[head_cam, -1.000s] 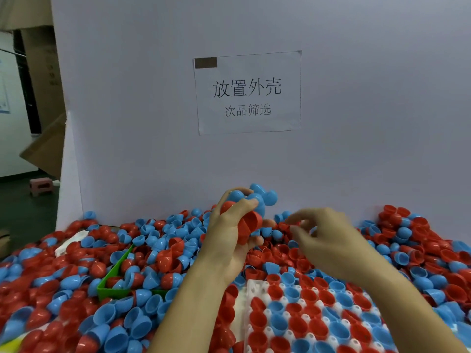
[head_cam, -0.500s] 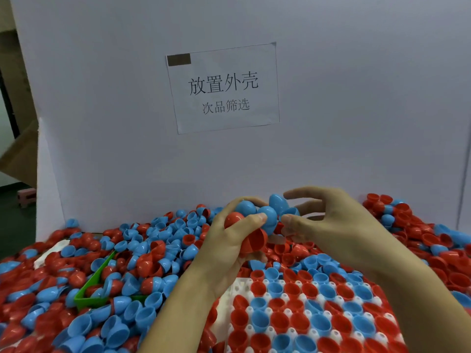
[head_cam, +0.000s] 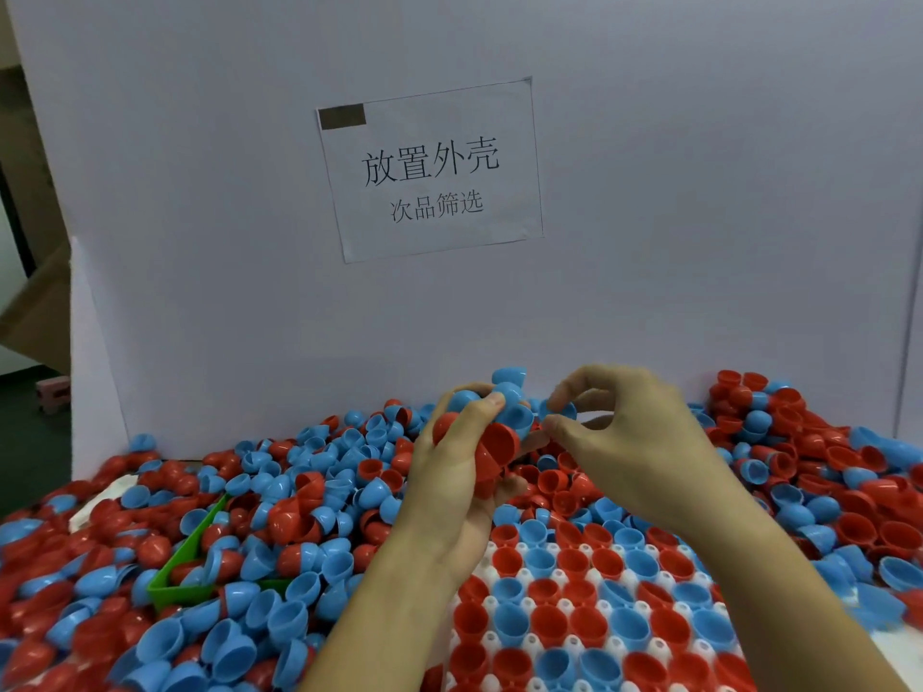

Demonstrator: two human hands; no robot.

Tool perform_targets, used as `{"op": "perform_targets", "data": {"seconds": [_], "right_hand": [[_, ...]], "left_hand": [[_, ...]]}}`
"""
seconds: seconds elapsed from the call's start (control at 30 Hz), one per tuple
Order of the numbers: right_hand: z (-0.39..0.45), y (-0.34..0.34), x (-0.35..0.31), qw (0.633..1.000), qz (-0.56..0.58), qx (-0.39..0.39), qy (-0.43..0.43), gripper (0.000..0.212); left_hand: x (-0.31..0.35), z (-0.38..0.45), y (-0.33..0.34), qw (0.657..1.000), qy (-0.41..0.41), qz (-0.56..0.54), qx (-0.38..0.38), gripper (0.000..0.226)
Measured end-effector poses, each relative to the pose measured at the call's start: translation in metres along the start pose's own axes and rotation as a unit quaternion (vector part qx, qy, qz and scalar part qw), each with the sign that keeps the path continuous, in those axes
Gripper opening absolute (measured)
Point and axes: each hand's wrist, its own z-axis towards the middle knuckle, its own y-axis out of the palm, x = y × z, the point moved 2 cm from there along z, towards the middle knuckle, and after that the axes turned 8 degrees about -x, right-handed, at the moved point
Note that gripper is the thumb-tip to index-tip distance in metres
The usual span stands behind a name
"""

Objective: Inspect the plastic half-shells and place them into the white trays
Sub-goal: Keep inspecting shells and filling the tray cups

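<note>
My left hand (head_cam: pixel 449 486) grips a bunch of red and blue half-shells (head_cam: pixel 499 432), held up above the pile. Just to its right, my right hand (head_cam: pixel 629 442) pinches a blue half-shell (head_cam: pixel 562 409) between thumb and forefinger, close to the bunch. Below both hands lies a white tray (head_cam: pixel 524 574) whose cups hold red and blue half-shells, open side up. Loose red and blue half-shells (head_cam: pixel 279 496) are heaped all around the tray.
A green scoop (head_cam: pixel 172 586) lies half buried in the shells at the left. A white board (head_cam: pixel 649 242) with a paper sign (head_cam: pixel 429 169) stands upright behind the pile. Cardboard and a small pink stool (head_cam: pixel 52 394) show at the far left.
My right hand has come up from the tray side to the bunch in my left hand and now pinches a blue shell there. The view has shifted slightly.
</note>
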Motion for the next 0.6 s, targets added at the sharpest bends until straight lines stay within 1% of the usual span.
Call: {"op": "perform_targets", "data": {"seconds": [0.07,0.2,0.3,0.4,0.5,0.6], "right_hand": [[0.000,0.003,-0.001,1.000,-0.019,-0.001,0.001,0.006],[-0.002,0.002,-0.007,0.999,-0.027,-0.020,0.004,0.030],[-0.003,0.002,-0.006,0.998,-0.034,-0.038,0.025,0.033],[-0.004,0.003,-0.004,0.995,-0.012,-0.071,0.062,0.039],[-0.005,0.005,-0.004,0.993,-0.006,-0.084,0.083,0.034],[-0.004,0.006,-0.001,0.993,0.010,-0.054,0.101,0.020]], "left_hand": [[0.001,0.001,-0.001,0.999,0.022,0.034,-0.005,0.002],[0.006,0.001,-0.005,0.987,0.070,0.147,-0.018,0.007],[0.011,-0.001,-0.002,0.973,0.098,0.206,-0.045,0.009],[0.014,-0.003,0.000,0.963,0.102,0.241,-0.065,0.009],[0.015,-0.003,0.000,0.964,0.083,0.244,-0.071,0.006],[0.012,-0.002,0.001,0.975,0.053,0.208,-0.056,0.006]]}}
